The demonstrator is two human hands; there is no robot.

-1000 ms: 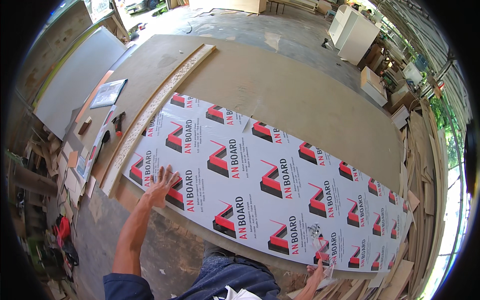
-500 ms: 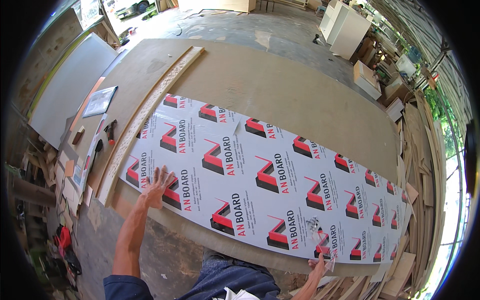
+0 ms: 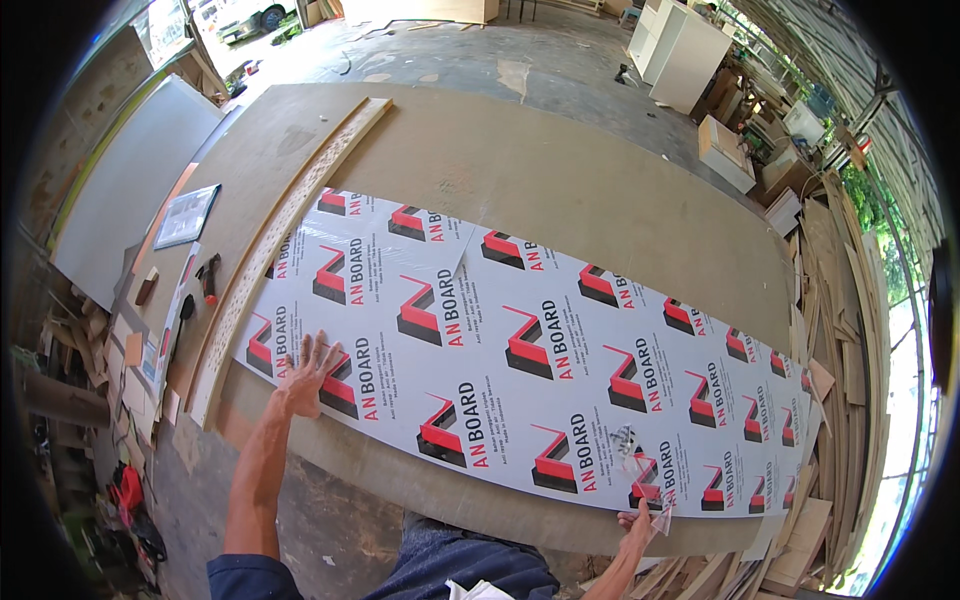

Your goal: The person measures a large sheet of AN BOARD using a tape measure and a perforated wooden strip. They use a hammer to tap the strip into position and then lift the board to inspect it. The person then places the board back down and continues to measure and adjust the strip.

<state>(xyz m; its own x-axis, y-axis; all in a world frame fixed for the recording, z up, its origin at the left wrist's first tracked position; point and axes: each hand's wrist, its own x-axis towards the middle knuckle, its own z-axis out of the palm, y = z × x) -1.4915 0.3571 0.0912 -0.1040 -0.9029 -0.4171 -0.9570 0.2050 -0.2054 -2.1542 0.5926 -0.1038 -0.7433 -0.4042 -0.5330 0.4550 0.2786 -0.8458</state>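
Note:
A long board [image 3: 490,350] covered in white protective film with red and black printing lies across a brown sheet [image 3: 560,175]. My left hand [image 3: 310,378] rests on its left end, palm down and fingers spread. At the board's near edge, my right hand [image 3: 636,520] has its fingers closed on a clear plastic bag [image 3: 661,515]. The bag stretches over the printed surface, with small greyish pieces showing at its far end; what they are cannot be made out. Along the board's left end runs a long pale wooden strip [image 3: 290,215] with a perforated-looking face.
To the left lie a red-and-black hand tool [image 3: 209,280], a plastic-covered paper sheet [image 3: 187,215] and a small brown block [image 3: 147,287]. Stacked wooden offcuts [image 3: 835,330] line the right side. A white cabinet [image 3: 680,55] stands on the concrete floor beyond.
The view has shifted slightly. Both hands keep nearly the same places on the board, the left flat on the film and the right at the near edge with the bag.

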